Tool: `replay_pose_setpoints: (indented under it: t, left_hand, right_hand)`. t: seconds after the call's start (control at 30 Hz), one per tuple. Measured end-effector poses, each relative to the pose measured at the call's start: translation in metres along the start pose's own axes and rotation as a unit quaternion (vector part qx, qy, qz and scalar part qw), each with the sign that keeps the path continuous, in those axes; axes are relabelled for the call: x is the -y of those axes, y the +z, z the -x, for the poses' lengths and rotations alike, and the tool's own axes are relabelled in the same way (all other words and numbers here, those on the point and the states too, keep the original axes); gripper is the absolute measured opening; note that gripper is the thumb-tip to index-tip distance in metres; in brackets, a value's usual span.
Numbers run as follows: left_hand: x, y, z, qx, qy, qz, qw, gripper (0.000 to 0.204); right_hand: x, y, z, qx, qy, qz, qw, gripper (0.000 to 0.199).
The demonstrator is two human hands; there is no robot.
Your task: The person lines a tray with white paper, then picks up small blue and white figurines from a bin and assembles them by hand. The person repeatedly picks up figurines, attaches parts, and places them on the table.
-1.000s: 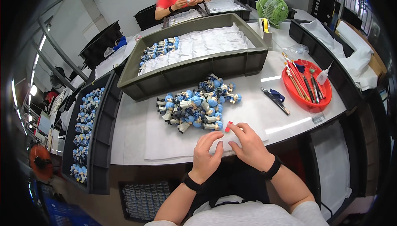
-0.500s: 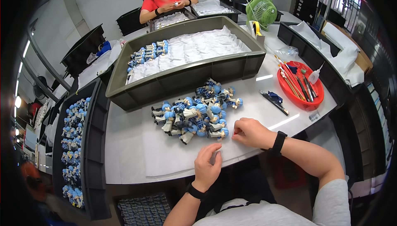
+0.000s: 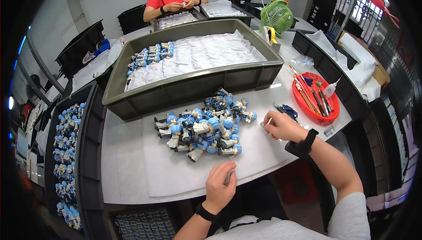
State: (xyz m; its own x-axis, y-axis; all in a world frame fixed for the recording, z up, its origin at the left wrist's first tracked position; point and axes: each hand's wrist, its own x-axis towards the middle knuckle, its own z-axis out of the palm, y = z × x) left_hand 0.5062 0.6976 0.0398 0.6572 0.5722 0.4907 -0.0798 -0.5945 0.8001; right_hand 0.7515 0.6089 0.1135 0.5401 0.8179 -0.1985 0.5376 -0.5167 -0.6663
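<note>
Head view: at a white worktable (image 3: 123, 169), the person's left hand (image 3: 220, 186) lies curled on a white sheet (image 3: 176, 174), fingers folded over something small at the sheet's edge that cannot be made out. The right hand (image 3: 281, 125), at three o'clock from a heap of blue-capped figurines (image 3: 204, 125), pinches a small flat piece between its fingertips, close to the pile, seemingly for easy reach. At twelve o'clock, a grey-green bin (image 3: 189, 84) lined with white padding holds figurines laid in rows at its far left corner. A red tray (image 3: 318, 101) of brushes sits by the right wrist. Another person in red works at the far table.
</note>
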Motion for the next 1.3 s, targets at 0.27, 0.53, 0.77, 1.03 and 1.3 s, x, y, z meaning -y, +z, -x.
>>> replay_pose_setpoints:
  t: [0.27,0.53,0.77,1.03,1.3]
  left_hand:
    - [-0.001,0.002,-0.001,-0.002,0.004,-0.013,1.000,0.020]
    - [-0.003,0.000,0.001,0.007,-0.014,-0.020,1.000,0.023]
    - [-0.034,0.008,-0.006,0.127,-0.075,0.105,0.983,0.056]
    - [-0.039,0.040,-0.028,0.139,-0.022,0.056,0.989,0.034]
    - [-0.030,0.060,-0.020,0.117,0.001,-0.015,0.993,0.051]
  right_hand:
    - [-0.006,0.005,-0.040,-0.141,-0.158,0.136,0.968,0.037]
    - [0.013,-0.023,-0.032,-0.053,-0.110,0.084,0.989,0.032]
    - [0.014,-0.008,0.051,0.156,-0.181,-0.125,0.963,0.034]
    - [-0.018,-0.005,0.052,-0.052,-0.210,-0.050,0.975,0.028]
    - [-0.021,-0.023,0.004,-0.043,-0.116,0.147,0.981,0.021]
